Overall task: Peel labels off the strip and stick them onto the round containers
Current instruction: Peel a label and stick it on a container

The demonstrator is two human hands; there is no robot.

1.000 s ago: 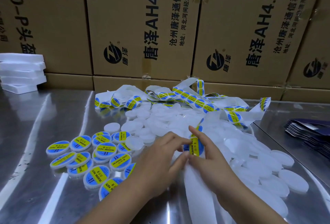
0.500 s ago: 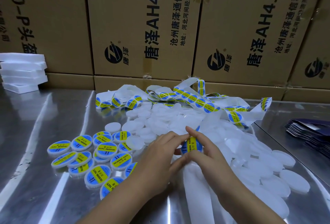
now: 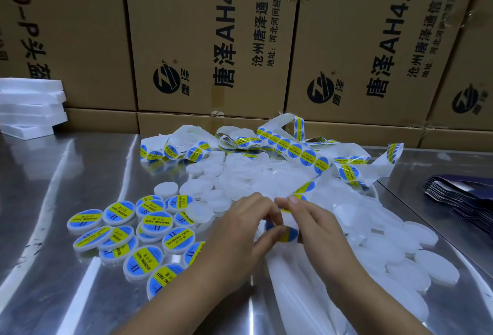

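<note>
**Fingers.** The left hand (image 3: 240, 233) pinches the near edge of a blue-and-yellow label (image 3: 287, 233) between thumb and forefinger. The right hand (image 3: 322, 230) pinches the label strip (image 3: 306, 157) just above that label.

**Change.** A second ago the label stood upright between the hands. It now sits lower and flatter, with the white backing bent up and away from it.

**Meaning.** The peel is judged to be under way but not complete, as the label appears to remain attached along one side. Neither hand holds a container, so sticking has not begun.

**Surroundings.**
- Unlabelled containers (image 3: 240, 182) are heaped at mid-counter, directly behind the hands.
- Labelled containers (image 3: 156, 222) are grouped left of the hands, toward the near edge.
- The remaining strip loops along the far edge of the counter (image 3: 80, 174).
</note>
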